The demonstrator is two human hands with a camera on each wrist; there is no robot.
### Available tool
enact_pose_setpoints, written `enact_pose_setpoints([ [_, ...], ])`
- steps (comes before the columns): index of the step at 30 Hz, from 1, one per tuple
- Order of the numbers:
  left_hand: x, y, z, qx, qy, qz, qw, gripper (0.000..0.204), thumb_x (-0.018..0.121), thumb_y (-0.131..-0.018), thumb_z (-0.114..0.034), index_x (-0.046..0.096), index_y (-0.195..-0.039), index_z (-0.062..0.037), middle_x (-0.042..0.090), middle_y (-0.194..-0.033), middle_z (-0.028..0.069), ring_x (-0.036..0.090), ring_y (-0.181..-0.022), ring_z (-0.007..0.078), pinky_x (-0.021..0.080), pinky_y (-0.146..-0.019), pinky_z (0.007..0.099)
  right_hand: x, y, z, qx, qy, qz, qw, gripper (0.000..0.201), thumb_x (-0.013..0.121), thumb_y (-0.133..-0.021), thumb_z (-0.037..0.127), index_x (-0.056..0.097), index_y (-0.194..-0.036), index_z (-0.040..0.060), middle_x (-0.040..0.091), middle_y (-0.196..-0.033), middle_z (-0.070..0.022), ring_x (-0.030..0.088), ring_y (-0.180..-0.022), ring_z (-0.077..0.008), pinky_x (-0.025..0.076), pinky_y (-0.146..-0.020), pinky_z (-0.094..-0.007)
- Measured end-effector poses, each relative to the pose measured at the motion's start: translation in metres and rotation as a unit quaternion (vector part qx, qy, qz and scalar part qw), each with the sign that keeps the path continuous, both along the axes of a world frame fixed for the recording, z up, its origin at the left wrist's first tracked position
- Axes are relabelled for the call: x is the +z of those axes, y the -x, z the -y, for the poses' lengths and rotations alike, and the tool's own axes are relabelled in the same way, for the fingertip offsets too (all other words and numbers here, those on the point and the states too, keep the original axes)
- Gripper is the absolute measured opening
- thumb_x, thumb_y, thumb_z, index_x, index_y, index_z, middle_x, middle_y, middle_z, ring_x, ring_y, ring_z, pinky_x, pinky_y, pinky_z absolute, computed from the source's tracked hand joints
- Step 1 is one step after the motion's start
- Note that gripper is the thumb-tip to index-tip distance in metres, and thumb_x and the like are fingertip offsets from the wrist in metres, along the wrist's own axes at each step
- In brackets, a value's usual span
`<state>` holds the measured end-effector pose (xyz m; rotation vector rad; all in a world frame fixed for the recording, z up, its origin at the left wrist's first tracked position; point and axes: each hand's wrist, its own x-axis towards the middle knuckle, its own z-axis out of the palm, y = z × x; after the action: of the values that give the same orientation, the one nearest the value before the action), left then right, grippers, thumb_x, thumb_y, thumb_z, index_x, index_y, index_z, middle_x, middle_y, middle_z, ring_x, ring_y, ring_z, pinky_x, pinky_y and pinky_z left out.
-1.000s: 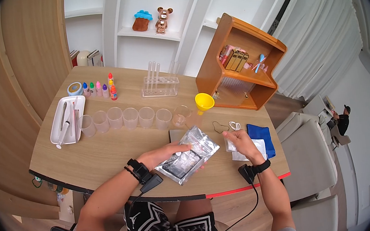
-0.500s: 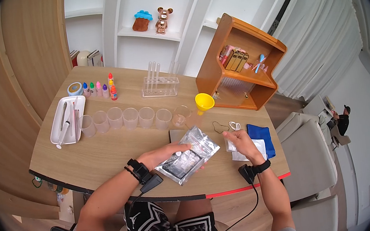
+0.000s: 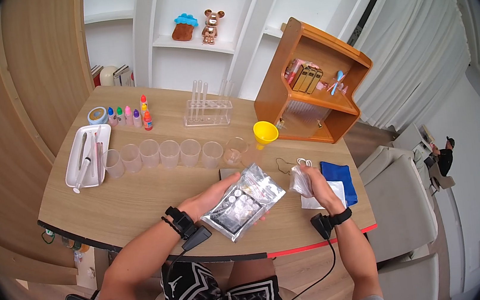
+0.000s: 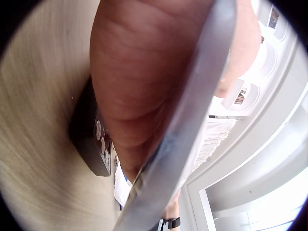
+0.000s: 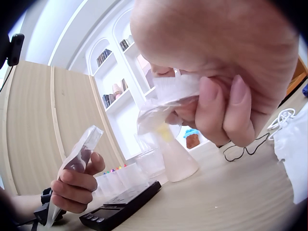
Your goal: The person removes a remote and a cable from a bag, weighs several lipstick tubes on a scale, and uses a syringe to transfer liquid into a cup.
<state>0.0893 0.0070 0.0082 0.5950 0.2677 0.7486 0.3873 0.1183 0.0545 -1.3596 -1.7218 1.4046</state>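
A silver zip pouch with a clear window is held by my left hand, fingers beneath it and the thumb at its upper left edge. In the right wrist view that left hand has its fingers curled round the pouch. My right hand pinches a small crumpled clear plastic bag; its curled fingers grip the bag in the right wrist view. Under the pouch lies a black device with round buttons, partly hidden in the head view.
A row of clear cups, a flask with a yellow funnel, a test tube rack, dropper bottles and a white tray stand beyond. At the right lie a blue cloth, white sheet and cords.
My left thumb has shifted from the pouch's front toward its upper edge, uncovering more of the window. My right hand has turned, and the clear bag in its fingers shows more fully.
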Motion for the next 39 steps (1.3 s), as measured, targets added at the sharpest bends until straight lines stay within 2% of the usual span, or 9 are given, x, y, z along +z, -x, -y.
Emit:
enact_pose_setpoints([
  [7, -0.003, 0.000, -0.002, -0.005, -0.005, 0.010, 1.000, 0.077, 0.026, -0.107, -0.056, 0.027, -0.155, 0.0042, 0.042, -0.149, 0.0360, 0.049, -0.133, 0.0525, 0.039, -0.115, 0.0572, 0.009, -0.001, 0.003, 0.099, 0.001, 0.018, 0.995, 0.034, 0.055, -0.106, 0.036, 0.064, -0.092, 0.0062, 0.058, -0.074, 0.0022, 0.052, -0.061, -0.0077, 0.037, -0.049, -0.0262],
  [12, -0.007, 0.000, -0.003, -0.010, -0.010, 0.019, 1.000, 0.077, 0.029, -0.107, -0.056, 0.027, -0.155, 0.0042, 0.043, -0.148, 0.0367, 0.050, -0.132, 0.0522, 0.040, -0.114, 0.0558, 0.009, 0.001, 0.005, 0.125, -0.063, 0.018, 0.990, 0.026, 0.064, -0.103, 0.029, 0.067, -0.100, 0.0031, 0.063, -0.085, 0.0043, 0.053, -0.076, -0.0055, 0.043, -0.067, -0.0241],
  [15, -0.009, 0.001, -0.003, -0.014, -0.014, 0.015, 1.000, 0.077, 0.030, -0.107, -0.056, 0.027, -0.155, 0.0041, 0.043, -0.148, 0.0372, 0.051, -0.131, 0.0513, 0.041, -0.113, 0.0547, 0.014, 0.003, 0.009, 0.136, -0.046, 0.016, 0.989, 0.025, 0.065, -0.102, 0.027, 0.067, -0.102, 0.0018, 0.063, -0.089, 0.0050, 0.052, -0.084, -0.0049, 0.043, -0.076, -0.0237],
  [19, -0.007, 0.001, -0.002, -0.017, -0.008, 0.013, 1.000, 0.077, 0.030, -0.107, -0.056, 0.028, -0.155, 0.0038, 0.044, -0.147, 0.0377, 0.053, -0.130, 0.0500, 0.043, -0.112, 0.0536, 0.018, 0.005, 0.011, 0.142, -0.066, 0.011, 0.988, 0.026, 0.065, -0.102, 0.028, 0.067, -0.102, 0.0022, 0.063, -0.088, 0.0032, 0.053, -0.078, -0.0055, 0.045, -0.070, -0.0240],
  [22, -0.007, 0.001, -0.002, -0.018, -0.016, 0.010, 1.000, 0.077, 0.030, -0.107, -0.056, 0.028, -0.155, 0.0042, 0.044, -0.146, 0.0376, 0.054, -0.130, 0.0494, 0.044, -0.112, 0.0530, 0.021, 0.005, 0.011, 0.128, -0.009, -0.006, 0.992, 0.026, 0.064, -0.103, 0.028, 0.065, -0.102, 0.0020, 0.065, -0.088, -0.0006, 0.059, -0.073, -0.0085, 0.049, -0.062, -0.0252],
  [24, -0.006, 0.001, -0.001, -0.017, -0.012, 0.007, 1.000, 0.077, 0.030, -0.107, -0.056, 0.028, -0.155, 0.0045, 0.045, -0.146, 0.0375, 0.054, -0.130, 0.0489, 0.044, -0.112, 0.0525, 0.027, 0.010, 0.017, 0.109, 0.031, -0.077, 0.991, 0.027, 0.063, -0.103, 0.028, 0.063, -0.103, 0.0014, 0.067, -0.088, -0.0047, 0.065, -0.071, -0.0121, 0.053, -0.057, -0.0273],
  [27, -0.006, 0.001, -0.001, -0.016, -0.009, 0.003, 1.000, 0.076, 0.029, -0.107, -0.055, 0.028, -0.154, 0.0049, 0.045, -0.145, 0.0372, 0.055, -0.129, 0.0480, 0.044, -0.112, 0.0515, 0.032, 0.013, 0.020, 0.111, 0.039, -0.095, 0.989, 0.022, 0.063, -0.103, 0.024, 0.061, -0.101, 0.0015, 0.068, -0.084, -0.0070, 0.069, -0.071, -0.0147, 0.054, -0.055, -0.0279],
  [33, -0.004, 0.001, 0.001, -0.018, -0.002, -0.002, 1.000, 0.074, 0.031, -0.108, -0.053, 0.029, -0.154, 0.0056, 0.047, -0.145, 0.0359, 0.056, -0.129, 0.0455, 0.046, -0.111, 0.0493, 0.043, 0.015, 0.024, 0.122, -0.018, -0.048, 0.991, 0.011, 0.070, -0.096, 0.010, 0.065, -0.099, 0.0002, 0.069, -0.086, -0.0071, 0.068, -0.065, -0.0132, 0.050, -0.050, -0.0248],
  [39, -0.003, 0.001, 0.002, -0.021, 0.008, -0.028, 0.999, 0.073, 0.036, -0.108, -0.053, 0.033, -0.152, 0.0058, 0.049, -0.144, 0.0334, 0.058, -0.128, 0.0418, 0.047, -0.111, 0.0477, 0.064, 0.027, 0.037, 0.139, -0.031, -0.062, 0.988, 0.015, 0.075, -0.089, 0.002, 0.071, -0.103, -0.0012, 0.069, -0.086, -0.0064, 0.067, -0.065, -0.0120, 0.047, -0.050, -0.0228],
])
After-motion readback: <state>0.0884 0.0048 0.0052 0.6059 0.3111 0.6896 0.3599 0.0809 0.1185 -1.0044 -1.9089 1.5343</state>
